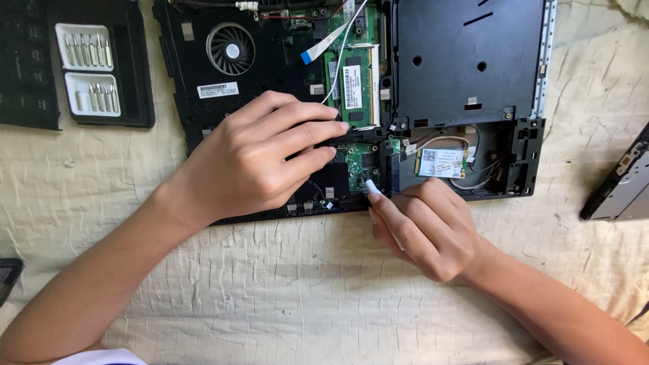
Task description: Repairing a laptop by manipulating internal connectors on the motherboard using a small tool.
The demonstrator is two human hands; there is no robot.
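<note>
An opened black laptop base lies bottom-up on a cracked, cream-coloured tabletop, its insides exposed. The left hand rests flat on the machine with fingers loosely spread and extended, their tips reaching toward the green memory module and pressing near the board below it. The right hand is closed in a pinch around a small white swab — its tip touches the green circuit board at the laptop's near edge, just left of the small wireless card with its thin wires.

Above the left hand sits the round cooling fan, and a white ribbon cable with a blue end lies across the top of the board. To the far left — well apart from both hands — a black case holds two white trays of screwdriver bits. A slim drive unit lies at the right edge.
</note>
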